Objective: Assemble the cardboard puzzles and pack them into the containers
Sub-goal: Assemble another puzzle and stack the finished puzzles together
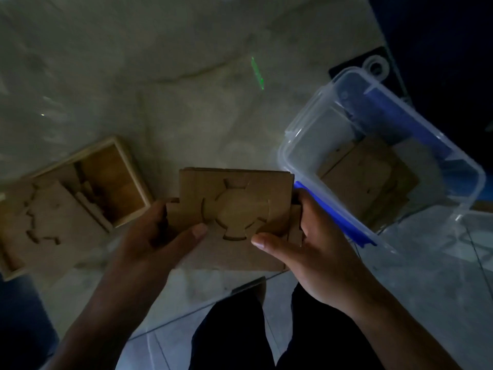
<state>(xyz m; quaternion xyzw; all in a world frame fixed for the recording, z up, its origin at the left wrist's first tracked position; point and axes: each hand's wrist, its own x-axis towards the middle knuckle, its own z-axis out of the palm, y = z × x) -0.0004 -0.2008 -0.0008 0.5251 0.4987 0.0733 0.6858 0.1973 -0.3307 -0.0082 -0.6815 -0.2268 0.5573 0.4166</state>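
Observation:
I hold an assembled square cardboard puzzle (237,206) with a round centre piece, above the table's near edge. My left hand (157,239) grips its left side, thumb on top. My right hand (301,249) grips its right side, thumb on the lower edge. Another sheet of cardboard (234,255) shows just beneath it. To the right stands a clear plastic container (293,145) with blue clips, and a cardboard puzzle (370,177) lies inside it. At the left, a wooden box (128,153) holds more cardboard puzzle pieces (48,209).
The pale marbled table (160,76) stretches away in dim light. A dark object with a clear ring (376,66) sits behind the container. Below the table's edge are my dark trousers (234,337) and a tiled floor (426,276).

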